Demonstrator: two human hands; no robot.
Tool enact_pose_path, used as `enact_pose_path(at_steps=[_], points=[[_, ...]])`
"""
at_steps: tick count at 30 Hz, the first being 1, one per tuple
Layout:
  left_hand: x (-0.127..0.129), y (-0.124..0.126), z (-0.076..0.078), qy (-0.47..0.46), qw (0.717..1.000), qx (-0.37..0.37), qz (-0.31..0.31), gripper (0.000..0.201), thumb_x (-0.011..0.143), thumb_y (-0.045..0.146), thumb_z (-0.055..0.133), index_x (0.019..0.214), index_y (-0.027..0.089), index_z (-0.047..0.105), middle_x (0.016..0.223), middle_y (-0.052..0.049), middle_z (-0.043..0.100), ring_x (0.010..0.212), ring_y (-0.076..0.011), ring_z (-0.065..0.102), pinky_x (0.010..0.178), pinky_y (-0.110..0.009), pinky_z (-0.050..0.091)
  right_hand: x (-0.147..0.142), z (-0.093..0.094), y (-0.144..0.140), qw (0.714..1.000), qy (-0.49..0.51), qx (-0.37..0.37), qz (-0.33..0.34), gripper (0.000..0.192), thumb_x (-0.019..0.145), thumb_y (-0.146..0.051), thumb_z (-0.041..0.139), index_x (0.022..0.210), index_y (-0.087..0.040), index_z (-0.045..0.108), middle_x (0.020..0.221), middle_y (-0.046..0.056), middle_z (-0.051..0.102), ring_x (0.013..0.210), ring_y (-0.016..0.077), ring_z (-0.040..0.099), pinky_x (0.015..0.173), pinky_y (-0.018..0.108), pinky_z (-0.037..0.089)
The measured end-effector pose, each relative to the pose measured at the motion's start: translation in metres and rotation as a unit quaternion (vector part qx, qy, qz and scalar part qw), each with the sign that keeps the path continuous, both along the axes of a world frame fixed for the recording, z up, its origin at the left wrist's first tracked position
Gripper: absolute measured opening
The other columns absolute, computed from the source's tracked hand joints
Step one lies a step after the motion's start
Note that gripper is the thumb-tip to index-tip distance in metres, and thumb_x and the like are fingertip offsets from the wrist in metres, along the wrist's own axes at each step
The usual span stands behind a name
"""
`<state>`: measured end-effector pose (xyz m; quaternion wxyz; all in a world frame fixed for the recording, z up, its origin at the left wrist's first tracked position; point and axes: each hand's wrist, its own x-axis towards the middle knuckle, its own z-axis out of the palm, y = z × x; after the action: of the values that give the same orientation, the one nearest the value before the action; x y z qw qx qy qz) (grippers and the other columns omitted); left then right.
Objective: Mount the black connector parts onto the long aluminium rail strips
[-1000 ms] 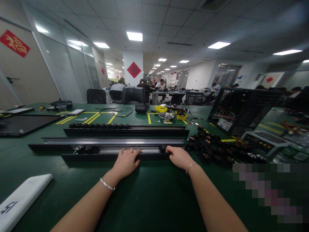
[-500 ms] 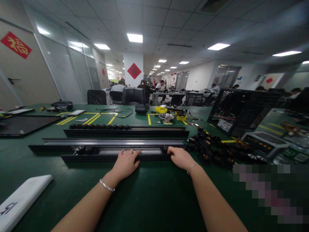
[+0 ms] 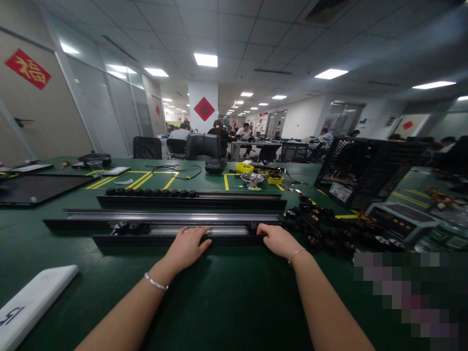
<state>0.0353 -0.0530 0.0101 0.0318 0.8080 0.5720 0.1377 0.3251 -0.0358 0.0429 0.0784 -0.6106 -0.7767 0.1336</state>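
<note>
Nearest to me on the green table lies a long black channel rail (image 3: 127,240) with a silvery inner strip. My left hand (image 3: 185,247) rests across its near wall, fingers stretched out over the strip and thumb apart. Toward the right end, my right hand (image 3: 280,240) is closed, its fingertips pinching a small black part (image 3: 252,227) in the channel; the fingers hide some of it. A cluster of similar black parts (image 3: 128,227) sits in the left end of this rail. Behind it lies a longer rail (image 3: 164,216), and beyond that a third rail (image 3: 237,201) with a row of black parts.
Right of the rails is a heap of black parts (image 3: 321,224), near a power supply unit (image 3: 400,219) and an open computer case (image 3: 365,168). A metal bowl (image 3: 251,178) and yellow bins (image 3: 244,167) stand farther back. A white slab (image 3: 36,302) lies front left.
My right hand and the small part have shifted slightly right along the rail. The left hand has moved very slightly left, still lying across the rail.
</note>
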Motion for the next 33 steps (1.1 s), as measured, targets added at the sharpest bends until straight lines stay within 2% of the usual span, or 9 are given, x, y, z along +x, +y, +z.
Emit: enact_pose_path(at_steps=[3,5,7,10,14,19,24,29,33], points=[[-0.010,0.004,0.008,0.002,0.998,0.048,0.043,0.044,0.087,0.046,0.033,0.121,0.025,0.052,0.121,-0.006,0.058,0.115,-0.0213,0.049,0.102,-0.041,0.031,0.003,-0.001,0.002,1.000,-0.003,0.001,-0.002,0.030,0.070,-0.011,0.043,0.090,-0.025,0.060,0.091,0.002,0.063,0.083,0.0152,0.054,0.067,0.022,0.032],[-0.020,0.007,0.012,0.021,0.989,0.100,0.104,0.042,0.085,0.041,0.037,0.119,0.023,0.054,0.125,-0.007,0.055,0.119,-0.0231,0.045,0.100,-0.039,0.033,0.006,-0.002,0.002,1.000,-0.001,-0.001,-0.006,0.030,0.070,-0.010,0.043,0.090,-0.025,0.061,0.091,0.001,0.063,0.083,0.0149,0.054,0.067,0.022,0.032],[-0.033,0.009,0.014,0.045,0.974,0.134,0.178,0.044,0.083,0.038,0.038,0.121,0.022,0.053,0.132,-0.008,0.049,0.128,-0.0255,0.035,0.103,-0.042,0.030,0.008,-0.002,0.003,1.000,0.001,-0.003,-0.013,0.030,0.070,-0.010,0.043,0.089,-0.024,0.061,0.089,0.001,0.063,0.082,0.0147,0.054,0.067,0.022,0.033],[-0.054,0.012,0.012,0.067,0.948,0.120,0.286,0.053,0.081,0.040,0.038,0.128,0.017,0.046,0.143,-0.013,0.035,0.135,-0.0314,0.020,0.103,-0.052,0.026,0.009,-0.002,0.003,1.000,0.008,-0.007,-0.020,0.029,0.070,-0.011,0.043,0.088,-0.024,0.061,0.089,0.001,0.063,0.081,0.0147,0.054,0.068,0.023,0.033],[-0.076,0.013,0.008,0.055,0.931,0.055,0.355,0.062,0.080,0.044,0.036,0.134,0.013,0.039,0.146,-0.019,0.027,0.135,-0.0381,0.016,0.101,-0.061,0.022,0.009,-0.001,0.002,1.000,0.019,-0.003,-0.015,0.029,0.068,-0.010,0.043,0.086,-0.024,0.061,0.089,0.001,0.063,0.081,0.0145,0.054,0.068,0.023,0.033],[-0.085,0.013,0.009,0.045,0.924,-0.004,0.379,0.067,0.080,0.049,0.034,0.135,0.010,0.037,0.146,-0.020,0.027,0.134,-0.0384,0.018,0.101,-0.060,0.022,0.010,-0.002,0.002,1.000,0.022,-0.005,-0.014,0.031,0.068,-0.009,0.042,0.087,-0.024,0.061,0.089,0.001,0.063,0.081,0.0142,0.055,0.067,0.022,0.033],[-0.085,0.012,0.009,0.050,0.927,0.005,0.373,0.067,0.079,0.049,0.033,0.134,0.011,0.039,0.145,-0.018,0.029,0.134,-0.0391,0.017,0.102,-0.059,0.021,0.013,-0.002,0.002,1.000,0.026,-0.008,-0.010,0.029,0.068,-0.009,0.043,0.086,-0.024,0.061,0.088,0.001,0.063,0.080,0.0137,0.054,0.066,0.021,0.033],[-0.085,0.012,0.008,0.043,0.921,0.018,0.387,0.067,0.077,0.050,0.038,0.132,0.012,0.042,0.145,-0.020,0.028,0.134,-0.0429,0.015,0.103,-0.057,0.021,0.014,0.000,0.002,0.999,0.027,-0.015,-0.010,0.028,0.068,-0.008,0.043,0.084,-0.024,0.061,0.086,0.000,0.063,0.079,0.0133,0.054,0.065,0.021,0.033],[-0.086,0.012,0.009,0.023,0.918,0.002,0.395,0.068,0.077,0.051,0.039,0.133,0.013,0.040,0.147,-0.019,0.025,0.132,-0.0455,0.016,0.102,-0.058,0.022,0.014,0.000,0.002,0.999,0.035,-0.016,-0.010,0.029,0.068,-0.008,0.042,0.083,-0.024,0.061,0.086,0.000,0.064,0.079,0.0134,0.054,0.066,0.021,0.033]])
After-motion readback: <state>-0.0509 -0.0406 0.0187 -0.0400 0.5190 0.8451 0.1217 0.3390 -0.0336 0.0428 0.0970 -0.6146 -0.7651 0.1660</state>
